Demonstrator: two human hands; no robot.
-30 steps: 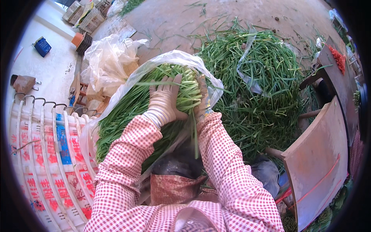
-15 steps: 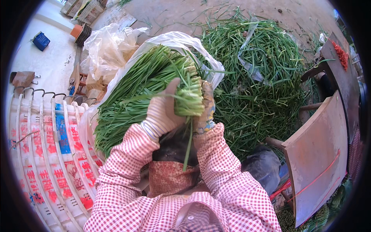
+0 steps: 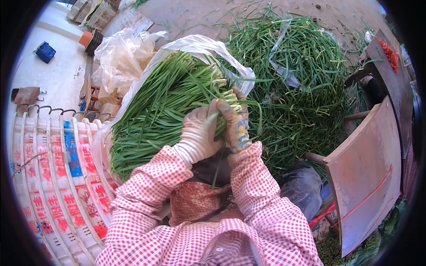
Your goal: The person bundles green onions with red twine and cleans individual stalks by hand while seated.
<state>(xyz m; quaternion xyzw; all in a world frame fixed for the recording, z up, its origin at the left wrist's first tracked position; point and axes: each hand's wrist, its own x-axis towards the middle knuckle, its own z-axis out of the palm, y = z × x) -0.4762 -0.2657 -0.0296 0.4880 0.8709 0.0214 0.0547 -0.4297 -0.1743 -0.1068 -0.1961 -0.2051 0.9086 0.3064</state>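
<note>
A large heap of garlic chives (image 3: 151, 111) lies in a clear plastic bag (image 3: 191, 43), leaves to the left and pale cut ends to the right. My left hand (image 3: 199, 133), in a striped glove, is closed on the near part of a bunch of chives. My right hand (image 3: 237, 122), in a patterned glove, grips the same bunch just below its pale ends (image 3: 231, 98). Both hands nearly touch, with the thumbs close together. A long loose leaf (image 3: 258, 111) curls past the right hand. The fingers beneath the bunch are partly hidden.
A big pile of loose green leaves (image 3: 297, 84) lies to the right, with a plastic strip (image 3: 278, 53) on it. White slatted crates (image 3: 57, 177) stand at left. A curved board (image 3: 366, 173) is on the right. Crumpled plastic bags (image 3: 122, 57) lie behind.
My right hand has come over the stalk ends, its thumb now showing on top. The left hand has shifted slightly down and right, and the bunch has tilted with its ends less exposed.
</note>
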